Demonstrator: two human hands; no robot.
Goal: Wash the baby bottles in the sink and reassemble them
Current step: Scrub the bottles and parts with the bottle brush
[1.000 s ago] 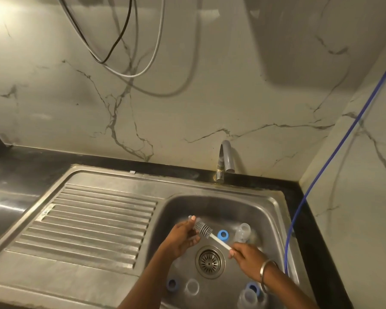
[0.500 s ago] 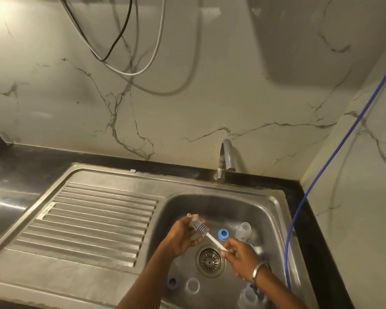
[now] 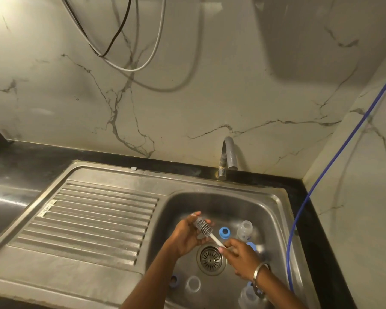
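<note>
Over the steel sink point(image 3: 274, 198) my left hand point(image 3: 185, 236) curls around a small clear bottle part point(image 3: 195, 216) that is hard to make out. The grey bristle head of a bottle brush point(image 3: 204, 228) lies against that hand. My right hand point(image 3: 240, 256) pinches the brush's white handle just above the drain point(image 3: 211, 259). On the basin floor lie a blue ring point(image 3: 224, 232), a clear bottle point(image 3: 245, 229), another blue ring point(image 3: 173, 280) and a clear round part point(image 3: 193, 283). A further bottle point(image 3: 247, 297) shows at the bottom edge, partly behind my right wrist.
A grey tap point(image 3: 227, 156) stands behind the basin with no water running. The ribbed draining board point(image 3: 94, 219) stretches to the left. A blue hose point(image 3: 316, 186) drops along the right wall into the sink corner. Cables point(image 3: 125, 52) hang on the marble wall.
My right hand has moved a little left, closer to my left hand, and the brush has shifted slightly with it. The parts in the basin lie as before.
</note>
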